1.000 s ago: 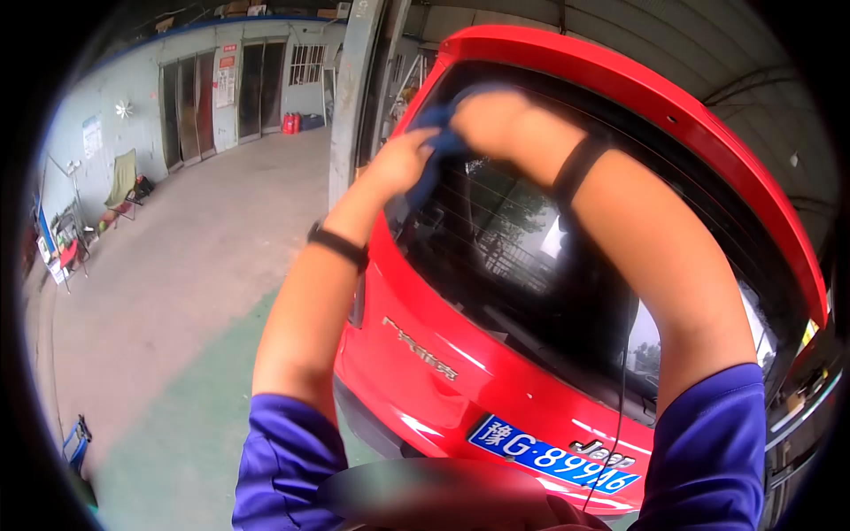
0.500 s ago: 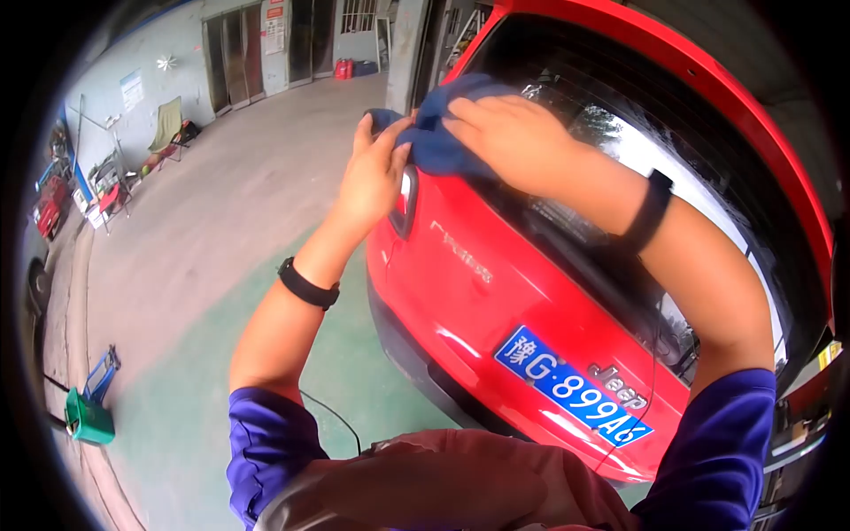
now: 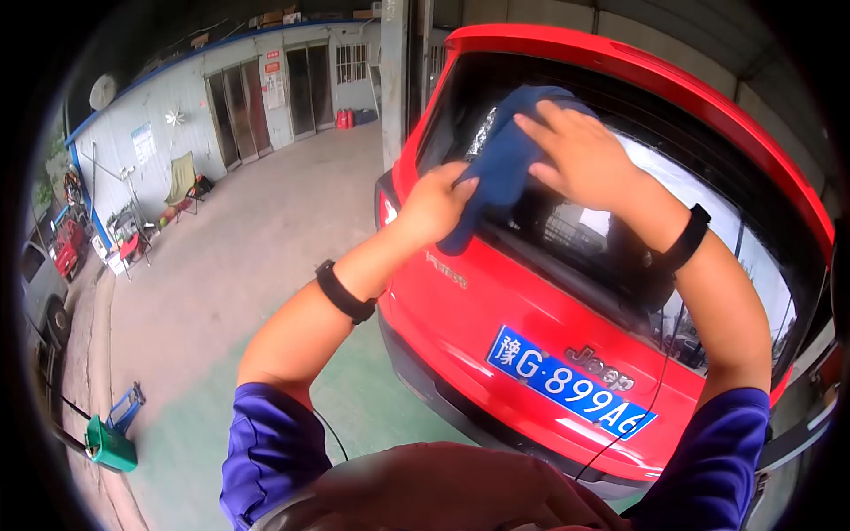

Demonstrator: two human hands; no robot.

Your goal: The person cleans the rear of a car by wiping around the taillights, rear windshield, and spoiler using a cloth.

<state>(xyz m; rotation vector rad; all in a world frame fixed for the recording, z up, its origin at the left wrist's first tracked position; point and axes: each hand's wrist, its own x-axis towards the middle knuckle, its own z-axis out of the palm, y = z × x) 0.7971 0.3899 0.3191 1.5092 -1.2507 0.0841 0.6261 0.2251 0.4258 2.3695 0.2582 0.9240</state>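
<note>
A dark blue cloth [image 3: 505,159] lies against the rear window [image 3: 567,221] of a red car [image 3: 443,310], its lower end hanging over the red edge under the glass. My left hand [image 3: 436,203] pinches the cloth's left side between thumb and fingers. With fingers spread, my right hand [image 3: 580,155] rests on the cloth's upper right part, pressing it toward the glass. A shiny, wet-looking streak shows on the window beside the cloth's upper left edge. Both wrists wear black bands.
Below the window are a blue licence plate [image 3: 567,382] and raised lettering. A thin dark cord crosses the car's rear. A grey pillar [image 3: 394,88] rises behind the car. At the left are a green bucket [image 3: 112,445], a folding chair [image 3: 181,180] and a parked vehicle.
Both hands and the cloth have moved right, from the window's left corner by the tail light onto the glass. My right hand's fingers have spread. The view has shifted.
</note>
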